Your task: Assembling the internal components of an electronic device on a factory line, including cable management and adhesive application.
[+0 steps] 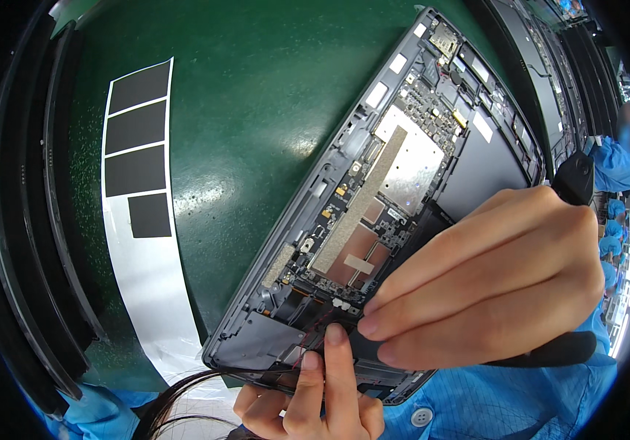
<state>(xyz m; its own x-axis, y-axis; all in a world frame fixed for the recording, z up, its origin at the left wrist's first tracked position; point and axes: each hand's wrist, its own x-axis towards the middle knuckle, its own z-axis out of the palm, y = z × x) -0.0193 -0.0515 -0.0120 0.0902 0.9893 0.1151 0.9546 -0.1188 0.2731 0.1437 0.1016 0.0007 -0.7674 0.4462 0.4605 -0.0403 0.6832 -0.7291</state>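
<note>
An opened grey device casing (252, 339), of tablet or slim laptop kind, lies tilted across the green surface with its circuit board (329, 227) exposed. My left hand (315, 407) reaches in at its near edge. Two fingers are stretched out, their tips on the casing's inside beside thin dark red wires (323, 319); the other fingers are curled. My right hand (491, 282) is over the casing's right part, fingers pressed together and tips down next to small white connectors (341, 303). What it pinches, if anything, is hidden. Black rounded pieces (575, 177) show beyond my right hand; their kind is unclear.
Left of the casing lies a white backing strip (142, 286) bearing several black rectangular pads (136, 172). Dark curved panels (17, 205) stand at the far left. More device parts (542, 73) line the upper right. People in blue clothing (614, 167) are at the right.
</note>
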